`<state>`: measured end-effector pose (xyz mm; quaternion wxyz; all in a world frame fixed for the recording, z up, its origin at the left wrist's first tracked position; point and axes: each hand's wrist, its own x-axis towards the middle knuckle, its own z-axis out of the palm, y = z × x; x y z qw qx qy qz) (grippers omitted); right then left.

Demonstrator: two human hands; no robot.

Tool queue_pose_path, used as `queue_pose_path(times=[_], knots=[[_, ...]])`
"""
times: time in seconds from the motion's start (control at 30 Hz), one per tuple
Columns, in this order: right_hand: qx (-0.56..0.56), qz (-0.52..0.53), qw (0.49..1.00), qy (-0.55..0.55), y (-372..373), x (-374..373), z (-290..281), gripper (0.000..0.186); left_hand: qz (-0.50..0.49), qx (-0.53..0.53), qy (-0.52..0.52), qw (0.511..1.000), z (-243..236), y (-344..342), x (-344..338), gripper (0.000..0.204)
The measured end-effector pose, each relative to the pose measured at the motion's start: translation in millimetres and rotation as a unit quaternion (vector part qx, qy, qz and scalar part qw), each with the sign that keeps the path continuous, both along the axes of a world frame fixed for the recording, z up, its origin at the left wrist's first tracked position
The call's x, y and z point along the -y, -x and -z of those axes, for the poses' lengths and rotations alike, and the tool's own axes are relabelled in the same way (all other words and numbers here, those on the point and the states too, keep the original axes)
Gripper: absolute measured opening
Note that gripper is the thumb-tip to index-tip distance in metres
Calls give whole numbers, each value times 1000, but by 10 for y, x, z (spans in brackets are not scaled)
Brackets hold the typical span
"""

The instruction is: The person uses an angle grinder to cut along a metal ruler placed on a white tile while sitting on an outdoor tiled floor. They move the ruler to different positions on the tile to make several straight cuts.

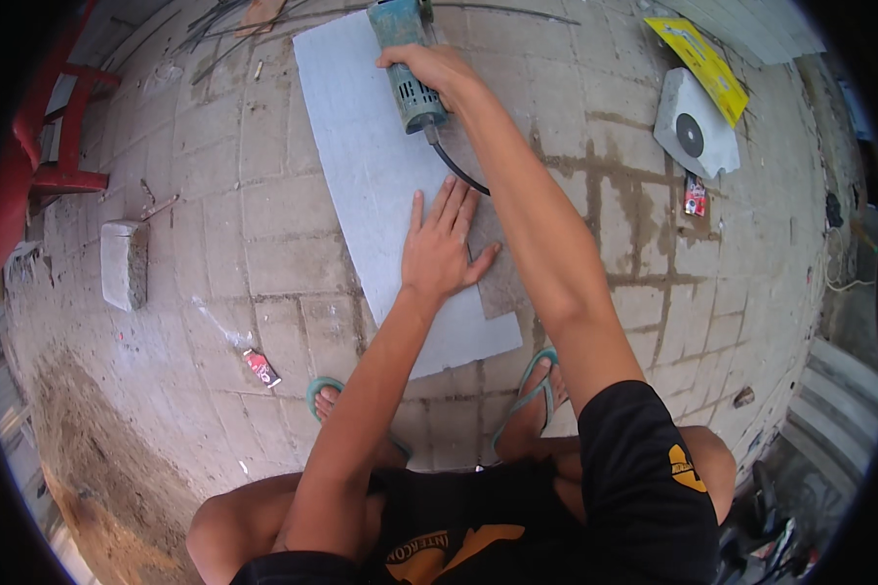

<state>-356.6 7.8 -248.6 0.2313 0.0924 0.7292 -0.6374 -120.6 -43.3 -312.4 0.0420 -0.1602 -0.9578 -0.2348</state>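
- Black short sleeve (639, 434) nearest the camera, on the right arm, behind both hands; an orange-yellow patch on it.
- Right hand (437, 70): out ahead of the left, closed around the body of a blue-green power tool (415, 102), fingers and thumb wrapped over the casing.
- Tool sits at the far end of a pale grey-blue sheet (361, 175); its front end runs up to the edge of view, working tip not visible. Dark cord (458, 174) leaves the near end and passes beneath the right forearm.
- Left hand (439, 249): palm down on the sheet, fingers straight and a little spread, thumb out to the right; grips nothing. Sheet has a stepped edge to the right of and just nearer than this hand.
- Sheet lies on the paved floor (293, 234), between two sandalled feet at its near end and the tool at its far end.
- Well right of the hands: white block (712, 151) bearing a dark disc (690, 135) and a yellow package (700, 63); red packet (695, 195) just nearer.
- Well left of the hands: grey block (124, 265), red chair (73, 182) beyond it.
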Motion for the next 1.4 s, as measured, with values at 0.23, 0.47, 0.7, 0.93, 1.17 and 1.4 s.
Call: queue_pose_path(times=[0.23, 0.47, 0.7, 0.93, 1.17, 1.4], knots=[[9, -1, 1000, -4, -111, -28, -18, 54, 3, -8, 0, 1000, 11, 5, 6, 81], [2, -3, 1000, 1, -213, -60, -29, 54, 4, -8, 4, 1000, 1, 3, 13, 85], [4, 1, 1000, 13, -341, -94, -65, 52, 4, -18, 3, 1000, -10, 13, 3, 85], [20, 4, 1000, -11, -420, -112, -84, 51, 5, -21, 4, 1000, -18, 14, 1, 83], [35, 12, 999, -4, -520, -136, -96, 50, 6, -29, -2, 1000, 5, 12, 3, 82], [36, 11, 999, 8, -613, -154, -106, 50, 3, -15, -20, 1000, 33, 14, 4, 90]])
